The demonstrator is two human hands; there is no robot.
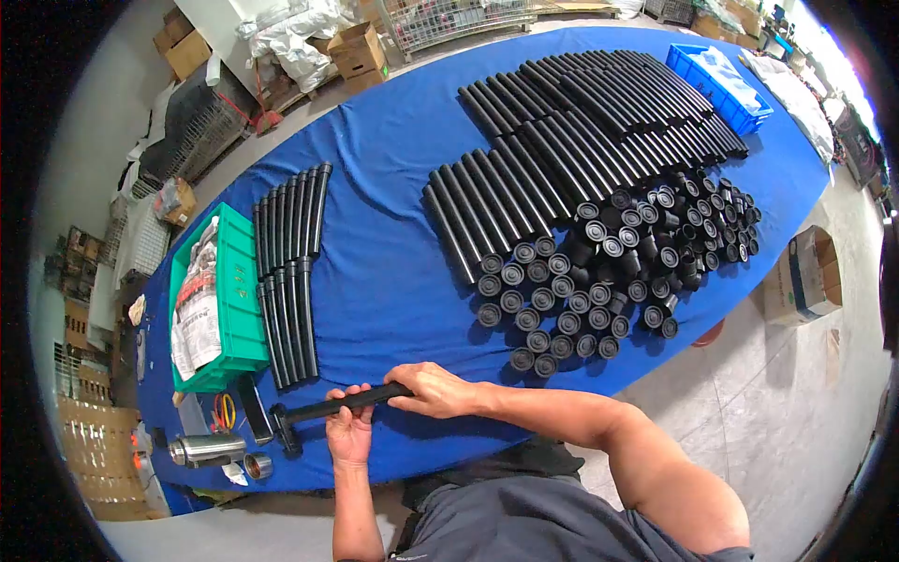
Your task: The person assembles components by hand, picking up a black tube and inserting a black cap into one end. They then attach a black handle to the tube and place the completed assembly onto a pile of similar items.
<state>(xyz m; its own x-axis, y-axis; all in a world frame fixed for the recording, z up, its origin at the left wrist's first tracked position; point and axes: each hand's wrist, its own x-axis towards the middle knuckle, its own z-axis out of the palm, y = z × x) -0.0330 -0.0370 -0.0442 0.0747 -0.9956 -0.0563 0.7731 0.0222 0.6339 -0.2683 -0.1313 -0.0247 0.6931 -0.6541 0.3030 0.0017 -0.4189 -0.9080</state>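
A black tube [323, 408] lies nearly level across both hands, close over the front of the blue-covered table. My left hand [349, 433] holds it near the middle from below, palm up, with the fingers curled round it. My right hand [433, 391] is closed over the tube's right end and hides it. Against the left end shows a dark, knobbed crosspiece [286, 432], standing across the tube like a mallet head. Beyond my hands, two rows of black tubes with wider collars [298, 281] lie beside the green crate.
A green crate [245, 309] holds printed paper. Near it are a steel flask [204, 450], a metal cup [257, 465] and a yellow tape roll [224, 410]. Many plain black tubes [506, 187] and round black caps [562, 345] cover the right side. A blue crate [749, 120] stands behind.
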